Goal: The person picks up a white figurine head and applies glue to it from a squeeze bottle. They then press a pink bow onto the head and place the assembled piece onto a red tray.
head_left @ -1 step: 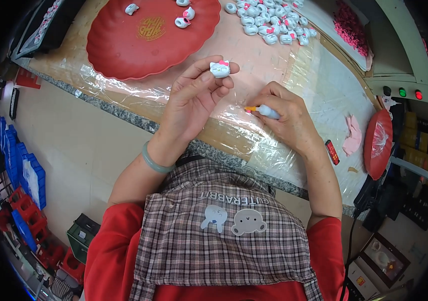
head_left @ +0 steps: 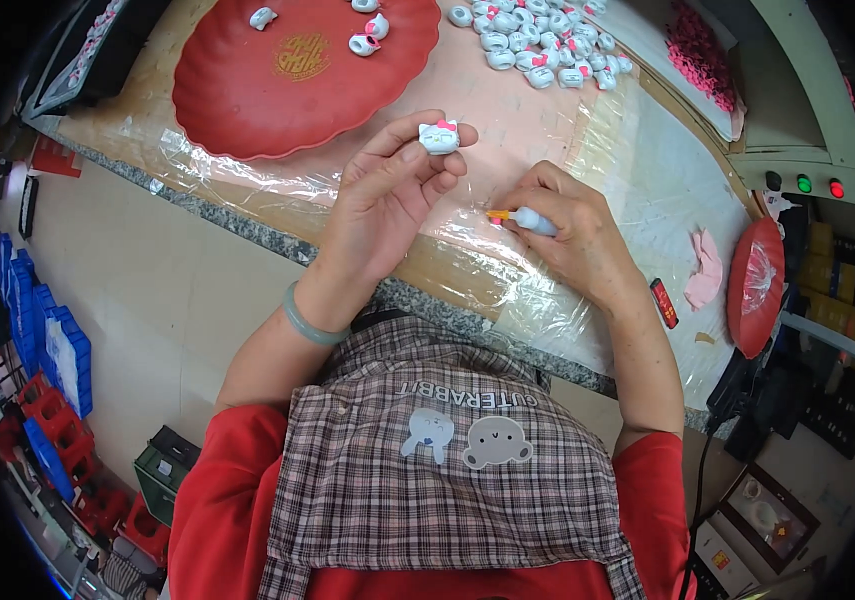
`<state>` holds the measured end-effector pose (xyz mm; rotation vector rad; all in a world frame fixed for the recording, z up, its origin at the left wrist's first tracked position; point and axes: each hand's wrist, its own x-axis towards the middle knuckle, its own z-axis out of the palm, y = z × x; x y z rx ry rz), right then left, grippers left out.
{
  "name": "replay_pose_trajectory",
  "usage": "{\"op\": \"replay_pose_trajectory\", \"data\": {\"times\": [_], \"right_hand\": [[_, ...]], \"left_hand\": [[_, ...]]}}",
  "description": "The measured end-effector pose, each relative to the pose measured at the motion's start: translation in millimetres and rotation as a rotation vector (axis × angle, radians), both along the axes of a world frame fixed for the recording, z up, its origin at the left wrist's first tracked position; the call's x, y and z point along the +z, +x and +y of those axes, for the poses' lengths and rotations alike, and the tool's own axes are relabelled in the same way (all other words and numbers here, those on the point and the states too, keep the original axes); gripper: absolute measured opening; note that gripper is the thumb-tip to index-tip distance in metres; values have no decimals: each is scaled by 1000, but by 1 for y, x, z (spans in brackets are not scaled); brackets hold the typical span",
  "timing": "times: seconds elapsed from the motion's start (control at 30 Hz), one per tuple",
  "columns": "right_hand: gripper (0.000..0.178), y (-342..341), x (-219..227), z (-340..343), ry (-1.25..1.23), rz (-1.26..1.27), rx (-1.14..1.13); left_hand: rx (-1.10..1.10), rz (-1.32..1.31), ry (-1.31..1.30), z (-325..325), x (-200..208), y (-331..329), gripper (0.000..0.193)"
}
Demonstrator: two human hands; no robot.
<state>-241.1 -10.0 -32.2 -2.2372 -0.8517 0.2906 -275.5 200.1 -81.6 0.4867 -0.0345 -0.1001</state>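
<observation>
Between the fingertips of my left hand (head_left: 392, 185) is a small white cat-head piece (head_left: 438, 138) with a pink bow, held up over the table. My right hand (head_left: 577, 225) is closed around a small pale-blue squeeze bottle (head_left: 535, 222) with an orange nozzle. That nozzle points left, low over the table, beside a tiny pink bit (head_left: 496, 222); whether they touch I cannot tell. Above my left hand lies a red scalloped tray (head_left: 237, 110) with several white pieces in it. A heap of white cat-head pieces (head_left: 537, 40), some with pink bows, sits at the far side.
Clear plastic film covers the table (head_left: 637, 210), which has a speckled stone edge. At the far right is a pile of small pink parts (head_left: 699, 60) by a machine with green and red buttons (head_left: 819, 186). A red dish (head_left: 755, 285) and pink cloth (head_left: 703, 270) lie at right.
</observation>
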Motion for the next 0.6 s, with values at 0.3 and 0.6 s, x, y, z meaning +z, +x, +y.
{"op": "replay_pose_trajectory", "data": {"times": [0.3,0.6], "right_hand": [[17,2,1,5,-59,-60,6],[14,2,-5,-1,101,-119,-43]], "left_hand": [[5,-3,-31,1,-2,0,29],[23,1,-20,0,0,0,29]]}}
